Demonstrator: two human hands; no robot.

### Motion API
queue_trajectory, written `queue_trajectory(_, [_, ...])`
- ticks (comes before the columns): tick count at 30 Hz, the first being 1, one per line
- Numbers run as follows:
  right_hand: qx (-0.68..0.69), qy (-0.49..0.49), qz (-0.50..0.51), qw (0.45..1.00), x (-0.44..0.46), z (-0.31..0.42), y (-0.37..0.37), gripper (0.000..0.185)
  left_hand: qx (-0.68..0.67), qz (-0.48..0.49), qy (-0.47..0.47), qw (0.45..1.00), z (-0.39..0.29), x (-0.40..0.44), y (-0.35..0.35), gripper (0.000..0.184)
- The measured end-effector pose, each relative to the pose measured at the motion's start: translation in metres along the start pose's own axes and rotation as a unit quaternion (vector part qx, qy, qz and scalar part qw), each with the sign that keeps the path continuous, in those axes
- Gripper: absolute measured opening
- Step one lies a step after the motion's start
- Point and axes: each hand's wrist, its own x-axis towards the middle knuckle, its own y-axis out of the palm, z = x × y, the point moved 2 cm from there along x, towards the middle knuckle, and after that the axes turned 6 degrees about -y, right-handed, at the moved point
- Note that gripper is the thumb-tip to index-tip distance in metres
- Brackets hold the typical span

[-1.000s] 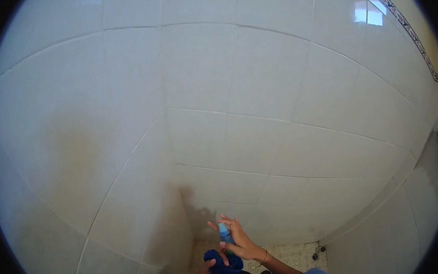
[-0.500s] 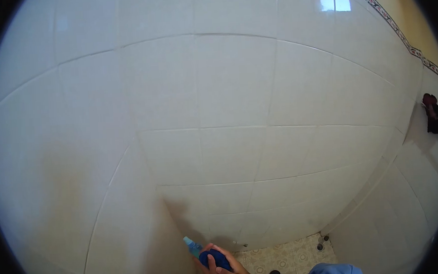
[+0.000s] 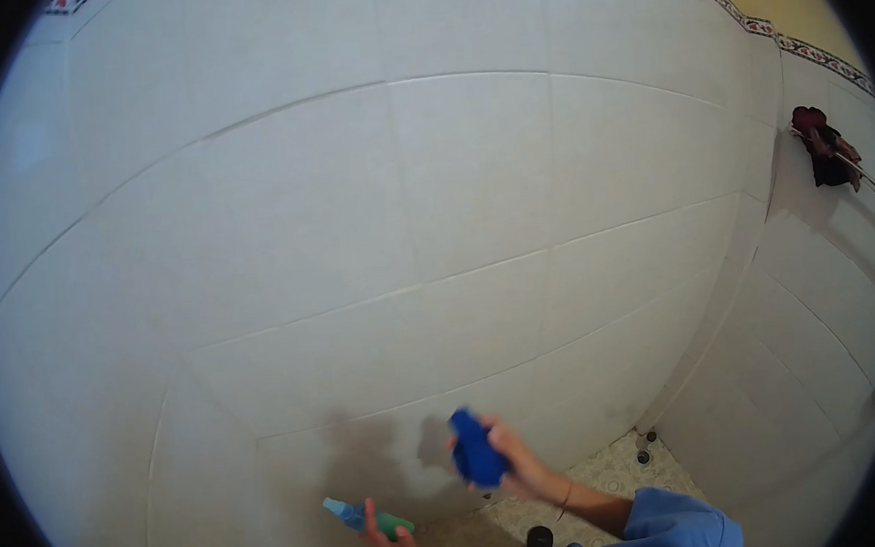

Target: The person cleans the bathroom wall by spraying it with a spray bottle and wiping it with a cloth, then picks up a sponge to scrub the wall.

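Lying in right fingers [image 3: 499,435] — cloth [image 3: 478,456], left fingers [image 3: 370,514] — bottle [image 3: 349,515].

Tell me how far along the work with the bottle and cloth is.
Done: nothing certain; no plainly wet or wiped patch shows on the tiled wall. In hand: the left hand holds the bottle, the right hand the blue cloth, held apart. Left: probably the wiping itself, though the pictures don't settle where.

Cloth [image 3: 480,455] right of bottle [image 3: 346,513], apparently before wall [image 3: 472,181].
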Motion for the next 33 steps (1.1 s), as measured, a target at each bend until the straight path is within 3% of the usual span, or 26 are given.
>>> queue_trajectory(2, [-0.040, -0.127, 0.034, 0.991, 0.037, 0.111, -0.006, 0.073, 0.167, -0.013, 0.075, 0.983, -0.048, 0.004, 0.044, 0.054])
queue_trajectory(4, [-0.227, -0.282, 0.002, 0.932, 0.051, 0.201, -0.004, 0.087, 0.208, -0.038, 0.071, 0.975, -0.070, 0.004, 0.066, 0.054])
queue_trajectory(5, [-0.439, -0.421, -0.098, 0.788, 0.059, 0.238, -0.015, 0.091, 0.248, -0.066, 0.067, 0.964, -0.075, 0.006, 0.073, 0.053])
queue_trajectory(6, [-0.557, -0.535, -0.180, 0.609, 0.064, 0.284, -0.005, 0.080, 0.246, -0.066, 0.069, 0.965, -0.081, 0.008, 0.086, 0.053])
queue_trajectory(8, [-0.569, -0.671, -0.262, 0.398, 0.085, 0.376, -0.010, 0.065, 0.209, -0.089, -0.015, 0.974, -0.084, 0.014, 0.097, 0.054])
queue_trajectory(9, [-0.518, -0.725, -0.256, 0.376, 0.098, 0.419, -0.012, 0.058, 0.204, -0.090, -0.011, 0.975, -0.080, 0.015, 0.093, 0.054])
queue_trajectory(10, [-0.464, -0.775, -0.247, 0.352, 0.110, 0.460, -0.014, 0.052, 0.325, -0.069, 0.051, 0.942, -0.078, 0.012, 0.087, 0.056])
queue_trajectory(12, [-0.459, -0.774, -0.288, 0.327, 0.132, 0.532, -0.021, 0.045, 0.440, -0.052, 0.113, 0.889, -0.100, 0.010, 0.099, 0.059])
queue_trajectory(13, [-0.461, -0.765, -0.292, 0.343, 0.144, 0.559, -0.025, 0.042, 0.190, -0.113, -0.007, 0.975, -0.126, 0.010, 0.118, 0.062])
queue_trajectory(14, [-0.464, -0.754, -0.294, 0.360, 0.157, 0.580, -0.027, 0.039, -0.077, -0.164, -0.126, 0.975, -0.135, 0.010, 0.128, 0.066])
queue_trajectory(16, [-0.579, -0.713, -0.296, 0.262, 0.180, 0.611, -0.027, 0.035, -0.062, -0.160, -0.114, 0.979, -0.139, 0.009, 0.134, 0.069])
queue_trajectory(18, [-0.598, -0.704, -0.291, 0.251, 0.200, 0.606, -0.010, 0.033, -0.059, -0.148, -0.097, 0.982, -0.135, 0.024, 0.129, 0.072])
queue_trajectory(20, [-0.597, -0.724, -0.214, 0.272, 0.206, 0.588, 0.009, 0.033, 0.015, -0.130, -0.008, 0.991, -0.138, 0.039, 0.129, 0.076])
queue_trajectory(22, [-0.677, -0.706, -0.153, 0.142, 0.202, 0.551, 0.018, 0.033, 0.019, -0.113, 0.021, 0.993, -0.123, 0.063, 0.118, 0.077])
queue_trajectory(24, [-0.729, -0.668, -0.064, 0.131, 0.194, 0.510, 0.022, 0.035, 0.029, -0.095, 0.051, 0.994, -0.124, 0.081, 0.107, 0.078])
queue_trajectory(25, [-0.742, -0.661, -0.051, 0.098, 0.199, 0.514, 0.016, 0.037, 0.038, -0.101, 0.084, 0.991, -0.135, 0.089, 0.105, 0.079])
queue_trajectory(26, [-0.749, -0.653, -0.061, 0.096, 0.200, 0.525, 0.018, 0.037, 0.047, -0.106, 0.114, 0.987, -0.146, 0.095, 0.104, 0.080])
queue_trajectory(28, [-0.647, -0.712, -0.160, 0.222, 0.209, 0.572, 0.029, 0.036, 0.047, -0.103, 0.119, 0.986, -0.172, 0.098, 0.106, 0.081])
queue_trajectory(29, [-0.648, -0.712, -0.163, 0.217, 0.216, 0.602, 0.028, 0.036, 0.050, -0.111, 0.125, 0.985, -0.178, 0.099, 0.108, 0.081])
queue_trajectory(30, [-0.628, -0.714, -0.191, 0.244, 0.223, 0.634, 0.022, 0.033, 0.049, -0.106, 0.124, 0.985, -0.174, 0.103, 0.102, 0.081])
queue_trajectory(33, [-0.593, -0.717, -0.238, 0.280, 0.226, 0.629, 0.029, 0.030, 0.021, -0.088, 0.084, 0.992, -0.156, 0.112, 0.092, 0.081])
